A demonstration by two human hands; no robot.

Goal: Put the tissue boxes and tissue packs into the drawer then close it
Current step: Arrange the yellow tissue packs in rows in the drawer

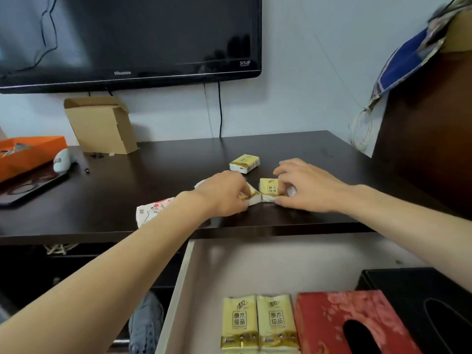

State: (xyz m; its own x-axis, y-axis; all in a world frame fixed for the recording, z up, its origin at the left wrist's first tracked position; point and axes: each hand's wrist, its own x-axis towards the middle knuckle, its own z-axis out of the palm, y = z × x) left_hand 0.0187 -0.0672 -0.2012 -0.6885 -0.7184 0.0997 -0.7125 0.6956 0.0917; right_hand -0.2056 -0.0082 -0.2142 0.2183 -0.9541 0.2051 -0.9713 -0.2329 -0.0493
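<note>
Both hands are on the dark desk, each closing on a yellow tissue pack. My left hand (224, 194) grips one pack (253, 195), mostly hidden under the fingers. My right hand (306, 186) grips another yellow pack (269, 189) beside it. A third yellow pack (244, 163) lies free just behind them. A white pack with a red print (150, 212) sits at the desk's front edge, partly under my left forearm. Below, the open drawer (255, 264) holds two yellow packs (259, 324), a red tissue box (352, 325) and a black tissue box (429, 302).
A television (127, 39) hangs on the wall above the desk (127, 180). A cardboard box (102, 123) stands at the back left, with an orange box (28, 154) and a dark tray (28, 186) at the far left. A dark cabinet (429, 139) rises at the right.
</note>
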